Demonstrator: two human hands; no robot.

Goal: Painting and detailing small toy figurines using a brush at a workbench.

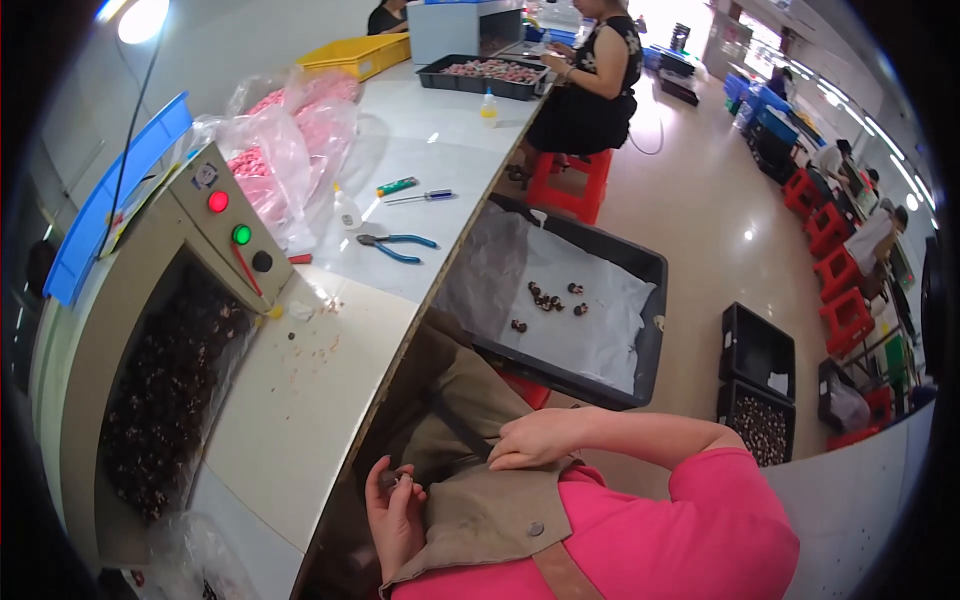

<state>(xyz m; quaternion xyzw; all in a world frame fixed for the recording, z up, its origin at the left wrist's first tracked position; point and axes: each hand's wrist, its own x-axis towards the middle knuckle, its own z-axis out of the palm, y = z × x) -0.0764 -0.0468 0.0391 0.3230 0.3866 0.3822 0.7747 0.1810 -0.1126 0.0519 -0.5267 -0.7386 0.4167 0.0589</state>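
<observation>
My left hand (395, 518) is low in front of my apron, beside the table's edge. Its thumb and fingers pinch a small dark piece (398, 477), too small to name. My right hand (535, 438) lies against the brown apron (490, 510) at my lap, fingers curled in next to a dark strap (460, 427); whatever they hold is hidden. Just beyond my lap stands a black tray (655, 310) lined with white sheeting, holding several small dark round pieces (547, 302). To my left, a beige machine (80, 400) has its opening full of dark pieces (170, 400).
On the white table (390, 305) lie blue-handled pliers (400, 240), a screwdriver (425, 196), a green tube (397, 186) and a squeeze bottle (346, 208). Pink pieces fill plastic bags (300, 130). A person (600, 70) sits farther along. Black crates (757, 350) stand on the floor.
</observation>
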